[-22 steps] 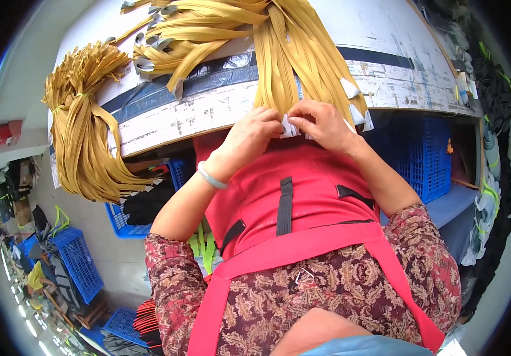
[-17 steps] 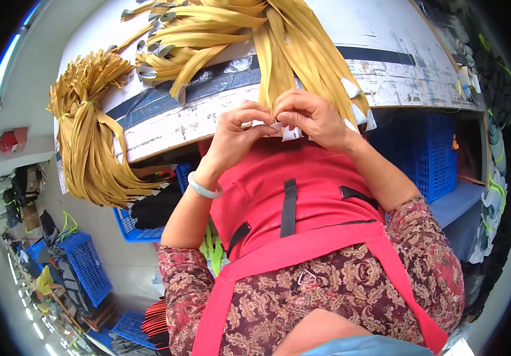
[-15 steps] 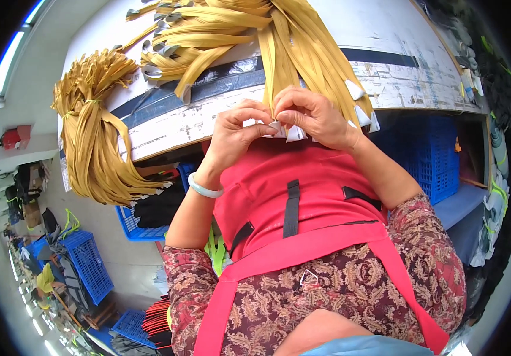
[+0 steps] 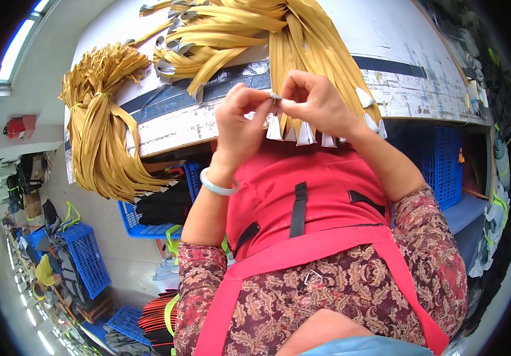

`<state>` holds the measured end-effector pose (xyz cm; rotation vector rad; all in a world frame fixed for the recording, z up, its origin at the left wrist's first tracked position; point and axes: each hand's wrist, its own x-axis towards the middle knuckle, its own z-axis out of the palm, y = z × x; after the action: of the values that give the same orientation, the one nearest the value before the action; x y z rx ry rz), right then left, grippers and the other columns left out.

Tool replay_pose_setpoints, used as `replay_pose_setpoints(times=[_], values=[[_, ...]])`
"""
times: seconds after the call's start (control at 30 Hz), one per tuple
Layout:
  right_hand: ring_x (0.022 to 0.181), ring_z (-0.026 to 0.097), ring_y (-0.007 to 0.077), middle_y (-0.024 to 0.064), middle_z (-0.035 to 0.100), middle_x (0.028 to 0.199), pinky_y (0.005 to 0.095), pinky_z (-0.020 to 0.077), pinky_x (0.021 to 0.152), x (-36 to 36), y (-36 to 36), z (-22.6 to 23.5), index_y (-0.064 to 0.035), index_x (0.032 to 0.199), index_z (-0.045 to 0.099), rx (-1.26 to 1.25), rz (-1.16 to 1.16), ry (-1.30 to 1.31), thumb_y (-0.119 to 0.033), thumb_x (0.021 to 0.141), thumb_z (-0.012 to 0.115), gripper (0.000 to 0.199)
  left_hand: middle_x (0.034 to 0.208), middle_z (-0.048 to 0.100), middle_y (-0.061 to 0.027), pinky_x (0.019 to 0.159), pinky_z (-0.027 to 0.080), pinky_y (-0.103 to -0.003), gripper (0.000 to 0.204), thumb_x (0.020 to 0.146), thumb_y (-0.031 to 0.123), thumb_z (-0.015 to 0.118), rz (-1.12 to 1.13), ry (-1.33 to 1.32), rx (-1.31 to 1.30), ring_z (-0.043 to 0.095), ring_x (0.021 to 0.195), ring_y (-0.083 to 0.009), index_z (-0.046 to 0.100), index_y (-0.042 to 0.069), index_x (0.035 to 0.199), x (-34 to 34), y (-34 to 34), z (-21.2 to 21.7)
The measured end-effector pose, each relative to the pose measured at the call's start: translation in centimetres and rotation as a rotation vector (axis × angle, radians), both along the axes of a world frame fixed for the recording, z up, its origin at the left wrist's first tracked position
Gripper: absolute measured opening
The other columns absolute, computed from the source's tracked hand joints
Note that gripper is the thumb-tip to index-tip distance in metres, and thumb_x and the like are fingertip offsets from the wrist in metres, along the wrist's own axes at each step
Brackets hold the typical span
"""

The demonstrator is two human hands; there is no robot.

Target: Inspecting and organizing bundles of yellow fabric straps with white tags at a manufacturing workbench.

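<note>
A thick bundle of long yellow strips, which look like zippers (image 4: 318,50), hangs over the near table edge, with folded white end tabs (image 4: 306,134) at the bottom. In front of it, my left hand (image 4: 242,121) and my right hand (image 4: 319,105) meet in a pinch. Between their fingertips is a small grey-white tab (image 4: 274,96), whose link to a strip is hidden by my fingers. My left thumb and index finger close on one side of it, my right ones on the other.
A second tied yellow bundle (image 4: 92,136) droops off the table's left corner. More strips with grey ends (image 4: 208,38) lie farther back on the worn white table (image 4: 404,95). Blue crates (image 4: 86,255) stand on the floor at left, another blue crate (image 4: 442,169) under the table at right.
Both hands have lifted slightly from the row of white tabs, and the grey-white tab shows between the fingertips. The whole view has shifted a little.
</note>
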<state>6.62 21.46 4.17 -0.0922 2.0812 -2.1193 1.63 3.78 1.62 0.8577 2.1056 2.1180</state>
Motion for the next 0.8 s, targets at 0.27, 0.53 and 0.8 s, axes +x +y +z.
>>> replay_pose_setpoints(times=[0.27,0.53,0.8], values=[[0.071,0.061,0.011,0.0032,0.062,0.078,0.0266,0.0521,0.066,-0.2,-0.3,-2.0,-0.0002,0.094,0.063,0.21,-0.225,0.452,-0.001,0.089,0.067,0.007,0.084,0.062,-0.0073,0.065,0.054,-0.027,0.02,0.085,-0.008,0.066,0.001,-0.139,0.107,0.065,0.075,-0.0153,0.069,-0.001,0.103,0.8,-0.5,1.7],[0.072,0.058,0.0061,-0.0003,0.061,0.08,0.0209,0.0486,0.066,1.0,-1.1,-2.2,-0.0028,0.094,0.063,0.096,-0.145,0.104,-0.016,0.098,0.062,0.014,0.078,0.058,-0.0115,0.059,0.049,-0.034,0.01,0.083,0.0,0.072,-0.146,0.313,-0.316,0.06,0.067,-0.0248,0.062,-0.001,0.084,-0.6,-2.4,-0.4],[0.065,0.056,0.0056,-0.0014,0.058,0.071,0.0221,0.0456,0.059,1.1,4.8,-3.3,-0.0031,0.087,0.061,-0.012,-0.426,0.075,-0.018,0.097,0.062,0.018,0.085,0.067,-0.006,0.065,0.052,-0.029,0.007,0.096,0.007,0.06,0.475,0.097,-0.019,0.063,0.073,-0.013,0.066,0.004,0.098,-6.6,-10.2,0.7]])
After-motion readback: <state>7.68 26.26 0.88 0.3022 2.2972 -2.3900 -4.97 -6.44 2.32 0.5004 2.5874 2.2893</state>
